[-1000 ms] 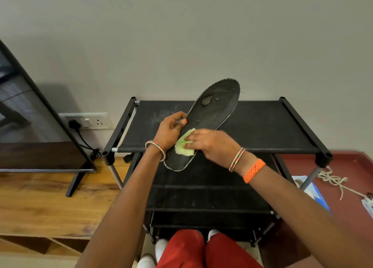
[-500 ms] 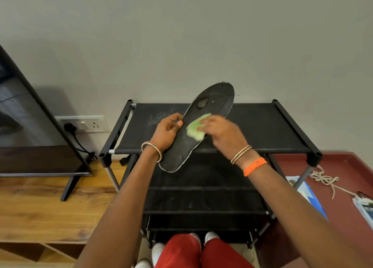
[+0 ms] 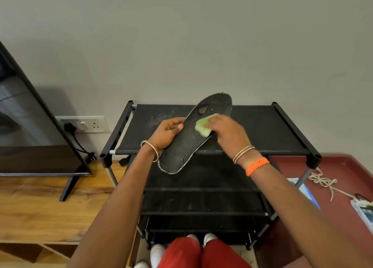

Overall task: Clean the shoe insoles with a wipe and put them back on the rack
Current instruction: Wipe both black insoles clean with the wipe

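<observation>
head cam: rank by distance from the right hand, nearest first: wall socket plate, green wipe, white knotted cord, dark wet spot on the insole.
From the right hand:
1. Green crumpled wipe, under its fingers.
2. Dark wet spot near the toe of the black insole, just beyond the wipe.
3. White knotted cord on the red floor, to the right.
4. White wall socket plate, far left.
</observation>
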Demonstrator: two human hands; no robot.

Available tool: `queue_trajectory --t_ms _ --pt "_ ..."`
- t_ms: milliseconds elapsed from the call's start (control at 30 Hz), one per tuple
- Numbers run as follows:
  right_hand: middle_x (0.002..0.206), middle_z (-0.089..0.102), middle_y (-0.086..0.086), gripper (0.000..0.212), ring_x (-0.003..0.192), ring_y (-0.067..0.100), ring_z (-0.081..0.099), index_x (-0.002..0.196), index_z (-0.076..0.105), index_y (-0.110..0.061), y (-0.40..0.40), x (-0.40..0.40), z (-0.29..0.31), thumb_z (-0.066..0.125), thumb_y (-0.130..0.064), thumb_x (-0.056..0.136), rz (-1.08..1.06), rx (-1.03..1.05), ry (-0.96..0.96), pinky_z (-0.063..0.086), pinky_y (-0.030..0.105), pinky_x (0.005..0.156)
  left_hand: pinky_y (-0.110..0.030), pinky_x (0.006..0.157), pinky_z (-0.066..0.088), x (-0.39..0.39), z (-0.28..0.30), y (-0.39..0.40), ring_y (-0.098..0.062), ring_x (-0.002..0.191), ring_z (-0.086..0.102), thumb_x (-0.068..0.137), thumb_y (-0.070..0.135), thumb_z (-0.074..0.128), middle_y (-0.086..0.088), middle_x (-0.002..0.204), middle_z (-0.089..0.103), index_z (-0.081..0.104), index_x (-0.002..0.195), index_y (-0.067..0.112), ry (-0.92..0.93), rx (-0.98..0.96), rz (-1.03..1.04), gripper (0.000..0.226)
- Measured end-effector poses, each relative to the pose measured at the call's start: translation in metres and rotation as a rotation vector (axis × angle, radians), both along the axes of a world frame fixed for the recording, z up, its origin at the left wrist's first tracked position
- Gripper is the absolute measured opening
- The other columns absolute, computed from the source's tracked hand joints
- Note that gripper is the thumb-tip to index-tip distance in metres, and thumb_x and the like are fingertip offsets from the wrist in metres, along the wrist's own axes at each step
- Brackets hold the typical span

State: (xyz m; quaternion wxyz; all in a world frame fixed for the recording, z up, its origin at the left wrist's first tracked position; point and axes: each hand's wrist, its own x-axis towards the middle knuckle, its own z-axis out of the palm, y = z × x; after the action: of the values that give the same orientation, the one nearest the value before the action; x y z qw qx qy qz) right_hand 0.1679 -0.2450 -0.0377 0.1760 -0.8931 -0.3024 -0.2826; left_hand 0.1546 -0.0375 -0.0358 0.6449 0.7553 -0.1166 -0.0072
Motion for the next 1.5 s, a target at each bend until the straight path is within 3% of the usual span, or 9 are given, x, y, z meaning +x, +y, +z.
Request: queue_trajectory --t_ms 133,333,400,567,800,900,1067,1333,1500 --pt "0.127 0.06 0.006 0.051 0.121 0.026 0.052 0.12 0.064 -0.019 0.0 0.005 0.003 0.048 0.01 0.08 -0.158 0.038 0.189 0.041 0.036 0.103 -0.019 0.064 0.055 0.001 0.0 0.002 -0.007 0.073 0.069 0.1 0.002 0.035 0.007 0.079 0.073 0.054 0.123 0.011 0.066 -0.054 -0.024 0.031" --pt "0.117 0.066 0.01 0.057 0.109 0.027 0.062 0.114 0.067 -0.012 0.032 -0.027 -0.005 0.062 0.018 0.066 0.334 -0.251 0.047 0.055 0.041 0.085 -0.018 0.072 0.053 0.006 0.002 0.005 -0.005 0.074 0.068 0.097 -0.003 0.037 0.007 0.078 0.073 0.061 0.103 0.007 0.128 -0.162 0.008 0.027" --pt "0.109 0.069 0.01 0.055 0.101 0.028 0.066 0.105 0.071 -0.011 0.025 -0.013 0.0 0.066 0.02 0.059 0.298 -0.168 0.013 0.055 0.04 0.082 -0.023 0.073 0.055 0.007 0.0 0.007 -0.009 0.075 0.067 0.097 0.001 0.038 0.003 0.082 0.073 0.063 0.102 0.009 0.141 -0.175 0.009 0.027" --pt "0.124 0.062 0.004 0.047 0.12 0.022 0.055 0.116 0.066 -0.017 0.014 0.007 0.01 0.05 0.009 0.081 -0.039 0.095 0.118 0.043 0.036 0.102 -0.023 0.068 0.056 0.006 -0.001 0.006 -0.011 0.074 0.068 0.099 0.002 0.037 -0.001 0.083 0.072 0.063 0.109 0.005 0.153 -0.144 0.021 0.028" --pt "0.107 0.07 0.012 0.048 0.101 0.027 0.066 0.103 0.071 -0.009 0.046 -0.022 -0.012 0.068 0.014 0.061 0.328 -0.139 -0.034 0.05 0.04 0.089 -0.01 0.066 0.049 0.01 0.0 0.004 0.006 0.059 0.059 0.096 -0.004 0.039 0.016 0.056 0.064 0.055 0.105 0.004 0.101 -0.074 0.102 0.02" --pt "0.111 0.069 0.011 0.047 0.105 0.027 0.064 0.105 0.071 -0.01 0.034 -0.011 -0.003 0.063 0.015 0.066 0.228 -0.058 0.014 0.049 0.039 0.092 -0.012 0.065 0.051 0.006 0.001 0.002 0.004 0.063 0.063 0.097 -0.002 0.038 0.014 0.063 0.069 0.06 0.093 0.011 0.086 -0.07 0.071 0.026" --pt "0.123 0.063 0.006 0.047 0.119 0.026 0.056 0.115 0.068 -0.016 0.013 0.009 0.01 0.05 0.011 0.081 -0.02 0.072 0.119 0.043 0.035 0.098 -0.02 0.066 0.056 0.003 0.002 0.005 -0.007 0.071 0.068 0.1 0.004 0.036 0.005 0.077 0.072 0.062 0.105 0.009 0.132 -0.097 0.034 0.027" --pt "0.105 0.071 0.009 0.053 0.1 0.028 0.066 0.103 0.072 -0.012 0.038 -0.019 -0.007 0.074 0.013 0.057 0.351 -0.311 -0.126 0.049 0.044 0.09 -0.012 0.066 0.051 0.002 0.004 0.003 0.004 0.066 0.065 0.098 -0.004 0.034 0.013 0.067 0.071 0.058 0.096 0.01 0.112 -0.129 0.03 0.027" --pt "0.11 0.069 0.009 0.054 0.107 0.03 0.062 0.105 0.072 -0.014 0.011 0.008 0.014 0.062 0.019 0.062 0.031 -0.125 -0.03 0.043 0.045 0.098 -0.019 0.064 0.055 0.004 0.002 0.006 -0.005 0.068 0.068 0.1 0.002 0.035 0.007 0.074 0.072 0.058 0.112 0.005 0.155 -0.124 0.017 0.026"
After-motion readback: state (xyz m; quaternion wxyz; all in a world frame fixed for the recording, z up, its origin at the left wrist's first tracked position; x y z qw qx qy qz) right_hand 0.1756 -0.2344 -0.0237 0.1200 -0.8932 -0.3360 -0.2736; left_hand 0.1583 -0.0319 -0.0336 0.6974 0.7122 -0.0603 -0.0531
